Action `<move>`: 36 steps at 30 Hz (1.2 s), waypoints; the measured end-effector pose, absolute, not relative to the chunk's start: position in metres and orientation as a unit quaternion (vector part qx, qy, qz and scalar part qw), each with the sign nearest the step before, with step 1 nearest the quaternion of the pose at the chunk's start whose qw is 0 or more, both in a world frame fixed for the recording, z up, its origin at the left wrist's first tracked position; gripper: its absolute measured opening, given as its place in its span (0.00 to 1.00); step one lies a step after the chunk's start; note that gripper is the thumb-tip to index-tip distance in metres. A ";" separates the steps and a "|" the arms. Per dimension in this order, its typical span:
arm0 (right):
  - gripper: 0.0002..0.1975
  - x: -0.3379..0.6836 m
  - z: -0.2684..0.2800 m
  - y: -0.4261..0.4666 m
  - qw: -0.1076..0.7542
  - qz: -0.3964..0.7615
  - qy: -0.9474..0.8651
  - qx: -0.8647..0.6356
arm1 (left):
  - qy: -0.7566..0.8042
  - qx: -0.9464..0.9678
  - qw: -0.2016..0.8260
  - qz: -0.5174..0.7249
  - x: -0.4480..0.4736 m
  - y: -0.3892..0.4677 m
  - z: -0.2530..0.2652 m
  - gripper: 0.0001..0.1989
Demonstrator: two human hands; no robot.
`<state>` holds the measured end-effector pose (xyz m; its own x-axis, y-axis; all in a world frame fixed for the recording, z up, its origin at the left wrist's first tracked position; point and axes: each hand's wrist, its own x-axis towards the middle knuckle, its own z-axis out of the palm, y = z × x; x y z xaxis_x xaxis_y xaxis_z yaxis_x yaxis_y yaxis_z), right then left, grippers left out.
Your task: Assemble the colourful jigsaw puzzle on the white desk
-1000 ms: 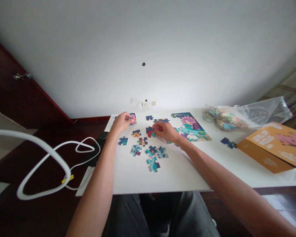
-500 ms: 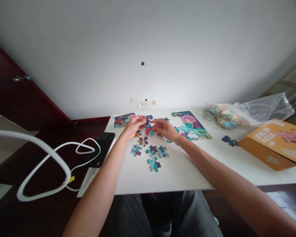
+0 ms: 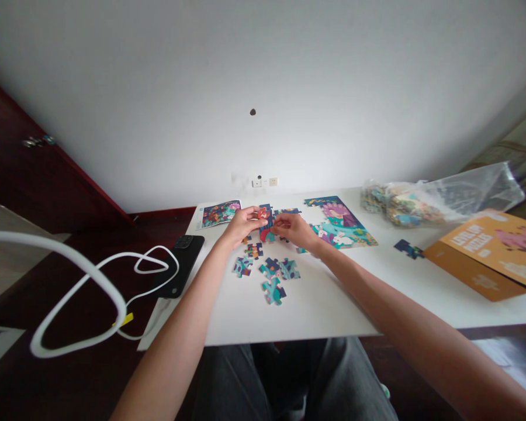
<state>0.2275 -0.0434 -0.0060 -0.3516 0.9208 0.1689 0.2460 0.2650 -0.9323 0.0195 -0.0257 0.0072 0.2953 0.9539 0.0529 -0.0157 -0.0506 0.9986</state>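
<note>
My left hand (image 3: 242, 227) pinches a red and orange puzzle piece (image 3: 263, 213) over the far middle of the white table. Close beside it, my right hand (image 3: 293, 229) has its thumb and fingertips drawn together; what lies between them is hidden. Under and between the hands lie dark blue and red puzzle pieces (image 3: 266, 234), partly covered. Nearer to me are a few teal pieces (image 3: 272, 290) and an orange patterned piece (image 3: 254, 251). To the right of my right hand lies a joined puzzle section (image 3: 342, 225) with white rabbits and a purple animal.
A picture sheet (image 3: 221, 214) lies at the back left. A black phone (image 3: 182, 266) and a looped white cable (image 3: 123, 304) are at the left edge. On the right are an orange puzzle box (image 3: 486, 251), a loose dark piece (image 3: 408, 249) and clear bags of pieces (image 3: 409, 207).
My left hand has moved slightly right with the red piece. My right hand's fingers, spread before, have come together close to it.
</note>
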 end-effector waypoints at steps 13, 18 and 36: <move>0.22 0.228 -0.020 -0.035 0.425 0.432 -0.686 -0.404 | 0.420 0.671 0.462 0.399 0.023 -0.026 0.002 0.26; 0.22 0.229 -0.017 -0.039 0.408 0.364 -0.708 -0.446 | 0.454 0.722 0.339 0.397 0.009 -0.018 0.000 0.20; 0.21 0.240 -0.009 -0.038 0.390 0.299 -0.720 -0.490 | 0.445 0.858 0.152 0.207 0.004 -0.025 -0.001 0.28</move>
<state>0.2399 -0.0383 -0.0091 -0.2149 0.9391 0.2681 0.4729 0.3403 -0.8128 0.0038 -0.0253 -0.0011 0.5186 0.8263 0.2198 0.7005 -0.5580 0.4449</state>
